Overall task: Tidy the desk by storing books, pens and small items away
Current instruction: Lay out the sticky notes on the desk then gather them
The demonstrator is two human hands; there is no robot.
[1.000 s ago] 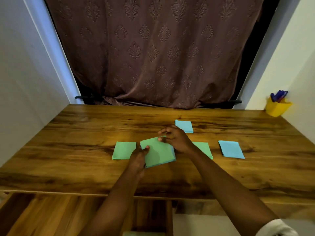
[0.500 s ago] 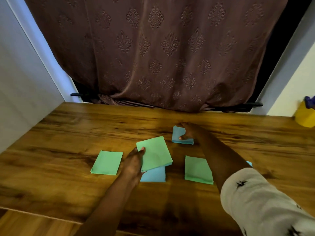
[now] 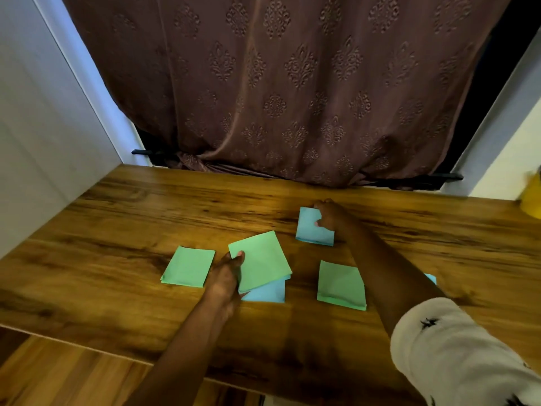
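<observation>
Several green and blue paper pads lie on the wooden desk [image 3: 117, 218]. My left hand [image 3: 227, 276] grips a small stack with a green pad [image 3: 260, 260] on top and a blue pad [image 3: 268, 293] showing under it. My right hand [image 3: 329, 215] reaches to the far blue pad [image 3: 311, 228] and pinches its right edge with curled fingers. One green pad [image 3: 188, 266] lies left of my left hand. Another green pad [image 3: 339, 285] lies right of the stack, beside my right forearm, which hides most of a further blue pad [image 3: 431, 278].
A yellow holder [image 3: 531, 200] stands at the desk's far right edge, cut off by the frame. A brown patterned curtain [image 3: 278, 83] hangs behind the desk, with white walls on both sides. The desk's front edge runs below my arms.
My right hand left the held stack and reached forward to the far blue pad, now pinching it. My left hand alone keeps the stack. The camera tilted closer over the desk.
</observation>
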